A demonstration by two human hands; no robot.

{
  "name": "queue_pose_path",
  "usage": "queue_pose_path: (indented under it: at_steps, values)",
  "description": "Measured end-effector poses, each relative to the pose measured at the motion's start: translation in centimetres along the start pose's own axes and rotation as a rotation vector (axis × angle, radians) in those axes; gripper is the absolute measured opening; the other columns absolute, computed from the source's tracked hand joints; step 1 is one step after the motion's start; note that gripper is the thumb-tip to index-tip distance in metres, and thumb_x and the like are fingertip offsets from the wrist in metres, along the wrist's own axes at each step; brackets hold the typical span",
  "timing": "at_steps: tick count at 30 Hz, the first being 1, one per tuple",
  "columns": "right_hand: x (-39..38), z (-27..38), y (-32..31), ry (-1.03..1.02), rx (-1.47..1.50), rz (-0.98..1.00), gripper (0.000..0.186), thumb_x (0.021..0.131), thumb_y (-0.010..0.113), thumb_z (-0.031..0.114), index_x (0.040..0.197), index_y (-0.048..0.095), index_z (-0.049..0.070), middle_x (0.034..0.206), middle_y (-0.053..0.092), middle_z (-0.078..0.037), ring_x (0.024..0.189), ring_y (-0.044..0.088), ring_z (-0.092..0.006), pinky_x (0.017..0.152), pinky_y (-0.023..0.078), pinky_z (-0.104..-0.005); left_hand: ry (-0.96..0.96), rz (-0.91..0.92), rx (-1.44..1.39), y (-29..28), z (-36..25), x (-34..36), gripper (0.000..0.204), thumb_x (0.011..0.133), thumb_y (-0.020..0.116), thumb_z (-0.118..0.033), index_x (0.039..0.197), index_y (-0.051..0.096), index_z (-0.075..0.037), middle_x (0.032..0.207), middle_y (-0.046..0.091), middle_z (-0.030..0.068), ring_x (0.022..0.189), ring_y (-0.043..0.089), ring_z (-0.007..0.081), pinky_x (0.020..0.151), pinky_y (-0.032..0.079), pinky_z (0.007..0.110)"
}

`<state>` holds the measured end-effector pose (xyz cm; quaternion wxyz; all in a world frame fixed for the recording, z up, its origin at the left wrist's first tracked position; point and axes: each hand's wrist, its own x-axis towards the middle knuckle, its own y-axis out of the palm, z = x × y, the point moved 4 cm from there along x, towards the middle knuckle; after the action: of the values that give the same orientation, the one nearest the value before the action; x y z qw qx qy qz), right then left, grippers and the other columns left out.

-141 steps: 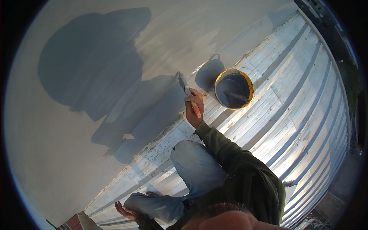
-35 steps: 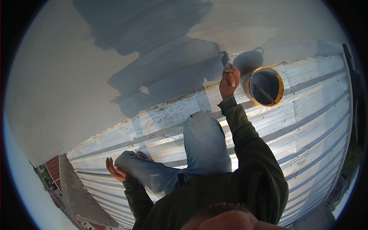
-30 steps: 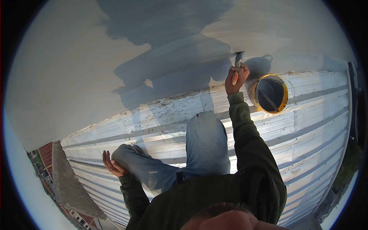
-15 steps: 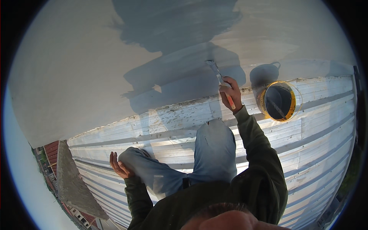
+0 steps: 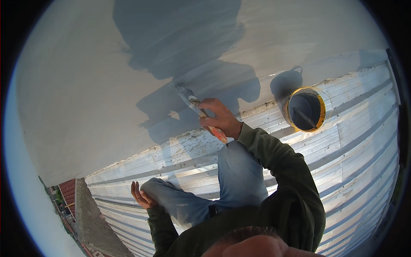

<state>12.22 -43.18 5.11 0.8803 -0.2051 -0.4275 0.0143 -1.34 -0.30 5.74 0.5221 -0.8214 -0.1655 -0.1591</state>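
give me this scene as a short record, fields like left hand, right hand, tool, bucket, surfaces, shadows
left hand: beside the bent left knee, fingers loosely open, nothing seen in it
right hand: gripping a paintbrush
tool: paintbrush, bristles toward the grey wall, red-orange handle end toward the person; bristle contact unclear
bucket: yellow-rimmed, grey contents, stick-like thing inside
surfaces: grey wall; ribbed metal sheeting under the bucket
shadows: person's and bucket's, on the wall
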Motion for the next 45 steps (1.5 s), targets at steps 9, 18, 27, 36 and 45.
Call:
queue_pose_path:
  at_steps: [9, 18, 27, 36, 45]
  values:
    - [-5.6, -4.0, -22.3, 0.293, -0.378, -0.829, 0.015, 0.079, 0.064, -0.004, 0.087, 0.057, 0.006, 0.107, 0.057, -0.014, 0.086, 0.059, -0.0217, 0.072, 0.049, -0.0290, -0.033, -0.011, -0.038, -0.1, 1.6, -0.6, 0.058, 0.099, 0.033, -0.042, 0.114, 0.058, 0.008, 0.126, 0.051, 0.0250, 0.117, 0.050, 0.0388, 0.100, 0.039, 0.048]
    - [-4.8, 1.3, -16.7, 0.330, -0.348, -0.888, 0.016, 0.079, 0.069, 0.001, 0.091, 0.059, 0.004, 0.103, 0.060, -0.013, 0.088, 0.060, -0.0217, 0.076, 0.048, -0.0295, 0.026, 0.010, -0.053, 0.7, 0.1, -0.1, 0.048, 0.100, 0.034, -0.033, 0.112, 0.057, 0.008, 0.125, 0.051, 0.0251, 0.115, 0.051, 0.0386, 0.097, 0.042, 0.048]
    - [-20.1, -2.6, -25.5, 1.091, -0.723, -0.633, 0.019, 0.078, 0.067, 0.018, 0.090, 0.066, 0.003, 0.080, 0.068, -0.013, 0.077, 0.067, -0.0278, 0.073, 0.051, -0.0357, 0.048, -0.003, -0.025, 0.5, 0.6, -0.3, 0.053, 0.101, 0.033, -0.037, 0.109, 0.057, 0.010, 0.124, 0.053, 0.0250, 0.117, 0.051, 0.0378, 0.099, 0.041, 0.048]
    - [-25.3, -10.9, -23.5, 1.335, -0.725, -0.442, 0.025, 0.077, 0.066, 0.027, 0.087, 0.063, 0.004, 0.086, 0.066, -0.020, 0.089, 0.063, -0.0407, 0.078, 0.049, -0.0460, 0.017, -0.038, -0.059, 0.3, 0.5, -0.1, 0.052, 0.101, 0.033, -0.038, 0.111, 0.058, 0.006, 0.124, 0.053, 0.0249, 0.118, 0.050, 0.0378, 0.099, 0.041, 0.047]
    - [-23.0, -7.0, -23.3, 1.097, -0.671, -0.563, 0.020, 0.081, 0.065, 0.025, 0.087, 0.065, 0.006, 0.069, 0.066, -0.012, 0.072, 0.067, -0.0320, 0.069, 0.051, -0.0367, 0.016, -0.020, -0.042, 0.6, 0.6, 0.2, 0.056, 0.101, 0.032, -0.039, 0.113, 0.057, 0.008, 0.125, 0.052, 0.0242, 0.116, 0.051, 0.0372, 0.098, 0.042, 0.046]
